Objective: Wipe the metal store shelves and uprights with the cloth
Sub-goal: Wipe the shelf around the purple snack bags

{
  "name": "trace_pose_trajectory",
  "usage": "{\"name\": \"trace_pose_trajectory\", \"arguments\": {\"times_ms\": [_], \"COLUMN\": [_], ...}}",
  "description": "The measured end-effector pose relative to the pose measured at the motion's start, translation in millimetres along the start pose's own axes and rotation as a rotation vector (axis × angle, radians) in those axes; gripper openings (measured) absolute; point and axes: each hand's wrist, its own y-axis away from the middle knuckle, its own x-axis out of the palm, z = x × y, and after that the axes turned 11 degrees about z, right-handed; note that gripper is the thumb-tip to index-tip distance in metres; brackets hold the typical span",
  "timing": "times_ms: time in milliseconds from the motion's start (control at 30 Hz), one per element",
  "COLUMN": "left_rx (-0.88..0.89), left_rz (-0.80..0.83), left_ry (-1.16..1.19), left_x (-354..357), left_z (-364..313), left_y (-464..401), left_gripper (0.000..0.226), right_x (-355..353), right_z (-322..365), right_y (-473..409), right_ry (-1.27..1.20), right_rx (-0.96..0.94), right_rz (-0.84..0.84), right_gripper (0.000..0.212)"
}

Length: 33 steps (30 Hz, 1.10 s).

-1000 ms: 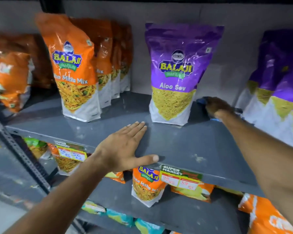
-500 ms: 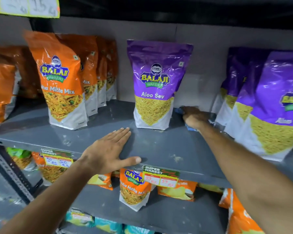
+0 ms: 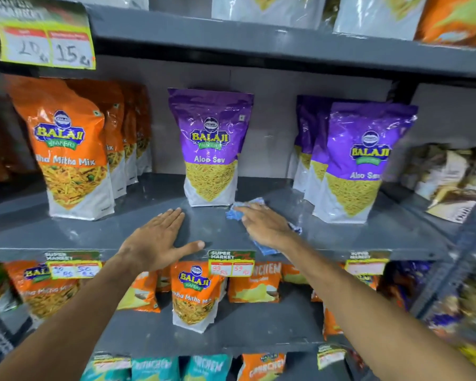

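A grey metal shelf (image 3: 341, 235) runs across the middle of the view. My right hand (image 3: 264, 224) lies flat on a blue cloth (image 3: 252, 203) and presses it onto the shelf, just in front and to the right of a lone purple Aloo Sev pouch (image 3: 210, 147). The cloth shows beyond my fingertips and under my wrist at the shelf's front edge. My left hand (image 3: 157, 240) rests palm down on the bare shelf beside it, fingers spread, holding nothing.
Orange Mitha Mix pouches (image 3: 72, 149) stand at the left, more purple pouches (image 3: 363, 163) at the right. Price tags (image 3: 231, 266) hang on the shelf's front lip. A shelf (image 3: 231, 39) with packs sits above, stocked shelves below, and a perforated upright (image 3: 451, 270) at right.
My right hand has pulled the cloth from the back of the shelf, beside the purple pouch, forward toward the front edge. My left hand stays flat. The view has tilted up.
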Motion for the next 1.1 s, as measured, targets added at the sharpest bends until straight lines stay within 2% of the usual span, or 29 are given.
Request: {"name": "trace_pose_trajectory", "arguments": {"times_ms": [167,233,300,367,433,533,667,933,1100], "left_rx": [0.021,0.035,0.05,0.062,0.066,0.061,0.07,0.089,0.207], "left_rz": [0.003,0.003,0.001,-0.016,-0.029,-0.036,-0.042,-0.042,-0.11], "left_ry": [0.0,-0.009,-0.012,-0.022,-0.034,-0.043,-0.044,-0.062,-0.178], "left_x": [0.4,1.0,1.5,1.5,0.9,-1.6,-1.4,1.6,10.5], "left_z": [2.0,3.4,5.2,5.8,3.4,-0.3,2.1,3.2,-11.8], "left_y": [-0.2,-0.5,-0.8,-0.5,2.1,5.7,5.0,3.6,5.5], "left_gripper": [0.137,0.138,0.138,0.134,0.127,0.121,0.131,0.132,0.125], "right_x": [14.9,17.0,11.4,5.3,2.5,7.4,7.8,18.8,15.0], "right_z": [51.5,50.1,36.4,7.2,-28.3,-59.4,-37.9,43.4,26.5], "right_y": [39.9,50.4,62.5,72.9,81.4,78.3,48.3,22.0,48.9], "right_ry": [-0.096,-0.141,-0.313,-0.384,-0.305,-0.17,-0.127,-0.128,-0.121], "right_rx": [-0.11,-0.162,-0.178,-0.109,0.046,0.221,0.272,0.039,-0.027], "right_rz": [0.016,0.059,0.046,-0.065,-0.151,-0.111,-0.076,-0.011,-0.023], "right_gripper": [0.045,0.041,0.037,0.035,0.037,0.04,0.043,0.04,0.039]}}
